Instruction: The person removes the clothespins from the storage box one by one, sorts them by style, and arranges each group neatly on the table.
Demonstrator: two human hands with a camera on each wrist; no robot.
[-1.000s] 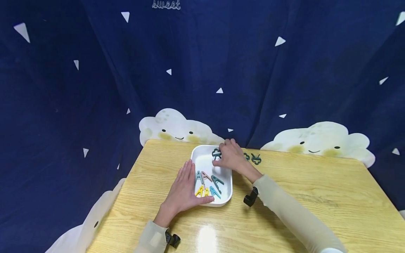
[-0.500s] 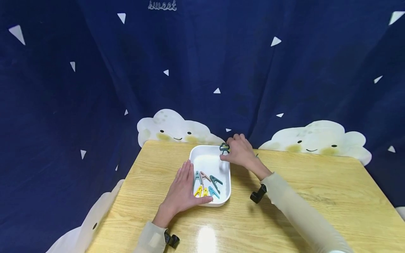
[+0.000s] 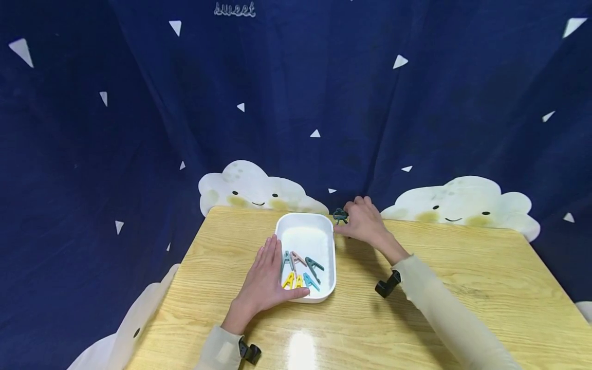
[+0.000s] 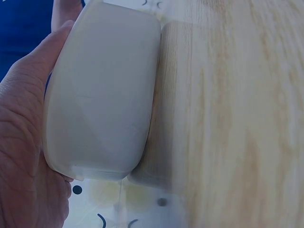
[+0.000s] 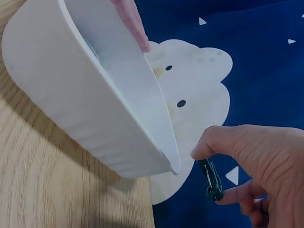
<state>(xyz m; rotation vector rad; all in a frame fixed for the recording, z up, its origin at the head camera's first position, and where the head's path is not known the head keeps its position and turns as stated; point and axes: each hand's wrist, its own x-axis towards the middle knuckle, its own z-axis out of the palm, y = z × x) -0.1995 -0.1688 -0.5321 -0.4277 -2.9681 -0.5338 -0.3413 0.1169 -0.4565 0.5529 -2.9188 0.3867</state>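
My right hand (image 3: pixel 365 222) pinches a dark green clip (image 3: pixel 340 216) between thumb and fingertip, just past the far right corner of a white plastic tray (image 3: pixel 334 267). The right wrist view shows the green clip (image 5: pixel 212 179) held apart from the tray's rim. With straight fingers, my left hand (image 3: pixel 265 285) rests along the tray's left rim, its thumb lying over the near edge. Inside the tray's near half lie a grey-blue clothespin (image 3: pixel 287 259), a pink one, a dark green clothespin (image 3: pixel 314 267), a blue clothespin (image 3: pixel 310 281) and two yellow ones.
A wooden table (image 3: pixel 444 293) bears the tray near its back edge. Behind it hangs a dark blue curtain (image 3: pixel 277 61) printed with clouds and white triangles. Black cameras are strapped to both wrists.
My right hand has moved right, carrying the dark green clip from inside the tray to beyond its far right corner. Green clips seen on the table earlier are now hidden. The left hand stays put.
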